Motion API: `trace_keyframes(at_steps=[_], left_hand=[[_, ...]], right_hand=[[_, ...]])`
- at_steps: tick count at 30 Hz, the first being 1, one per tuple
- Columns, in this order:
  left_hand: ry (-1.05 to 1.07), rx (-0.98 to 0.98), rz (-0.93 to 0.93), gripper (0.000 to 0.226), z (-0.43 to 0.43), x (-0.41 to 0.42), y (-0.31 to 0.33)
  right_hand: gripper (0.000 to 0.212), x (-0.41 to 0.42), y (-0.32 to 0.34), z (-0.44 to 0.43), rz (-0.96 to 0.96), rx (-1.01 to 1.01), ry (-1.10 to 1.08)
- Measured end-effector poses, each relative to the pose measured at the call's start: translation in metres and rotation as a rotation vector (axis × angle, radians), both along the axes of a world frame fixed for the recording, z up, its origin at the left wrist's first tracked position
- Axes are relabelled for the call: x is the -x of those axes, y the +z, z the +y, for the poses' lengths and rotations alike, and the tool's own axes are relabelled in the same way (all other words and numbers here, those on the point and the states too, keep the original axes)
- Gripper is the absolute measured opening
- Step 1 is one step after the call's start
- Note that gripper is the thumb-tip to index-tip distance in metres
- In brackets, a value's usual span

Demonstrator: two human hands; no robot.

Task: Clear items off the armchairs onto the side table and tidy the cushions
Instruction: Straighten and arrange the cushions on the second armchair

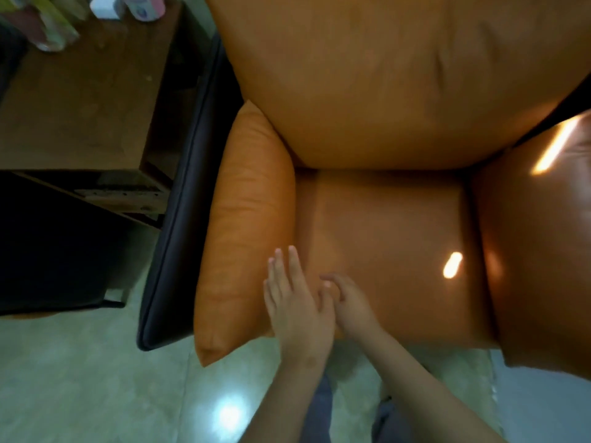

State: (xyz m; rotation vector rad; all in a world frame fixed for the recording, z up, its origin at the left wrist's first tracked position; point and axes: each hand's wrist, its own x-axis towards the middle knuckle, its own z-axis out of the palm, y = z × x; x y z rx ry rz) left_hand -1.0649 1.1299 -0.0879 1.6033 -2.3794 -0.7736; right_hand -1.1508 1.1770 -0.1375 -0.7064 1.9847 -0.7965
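We looked straight down on the orange leather armchair [383, 321], whose seat cushion [390, 238] carried nothing but our own hands and a small bright patch of light [452, 265]. The big orange back cushion [399, 75] stood behind the seat. The long orange left arm cushion [246, 219] lay along the seat's left side, its front corner jutting past the seat's front edge. The darker orange right arm cushion [537, 244] lay along the other side, with a streak of light across it.

Our left hand [297, 305] was spread flat with straight fingers over the seam where the left arm cushion met the seat, near the front edge. Our right hand [351, 311] lay just beside it on the seat, its fingers loosely bent and gripping nothing we could make out. The left thumb touched the right hand's fingers. Blur kept us from telling how firmly either hand pressed.

The armchair's dark padded outer side [179, 219] ran between the left arm cushion and the brown wooden side table [89, 100], which stood to the chair's left. At the table's far edge sat a white box [105, 8], a pink and white container [147, 6] and a clear pack with yellow-green contents [54, 24], all blurred. A glossy pale floor [80, 378] lay below.
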Motion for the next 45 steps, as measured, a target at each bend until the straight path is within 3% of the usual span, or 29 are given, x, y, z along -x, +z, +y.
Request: trace_keyframes(at_steps=[2,8,20,25,30,34,42,45], left_hand=[[-0.065,-0.059,0.028,0.075,0.033,0.025,0.001],[-0.187,-0.184,-0.003,0.08,0.118,0.072,0.001],[-0.421,-0.38,0.118,0.08,0.252,0.185,0.012],[-0.519,-0.5,0.151,0.096,0.283,0.227,-0.007],[-0.666,-0.474,-0.038,0.125,0.299,0.248,-0.026],[-0.536,-0.578,-0.044,0.134,0.303,0.254,-0.032],[-0.66,-0.607,-0.011,0.138,0.315,0.22,-0.048],[-0.672,-0.589,0.027,0.136,0.299,0.241,-0.054]], right_hand=[[0.026,0.019,0.0,0.037,0.045,0.043,-0.104],[0.027,0.078,0.017,0.142,0.257,0.115,-0.302],[0.051,0.194,0.055,0.31,0.622,-0.074,-0.609],[0.075,0.219,0.039,0.349,0.529,-0.179,-0.64],[0.097,0.226,0.015,0.361,0.299,-0.188,-0.663],[0.082,0.223,0.005,0.361,0.303,-0.14,-0.706],[0.069,0.175,0.011,0.373,0.331,-0.142,-0.816],[0.066,0.197,0.013,0.355,0.353,-0.099,-0.871]])
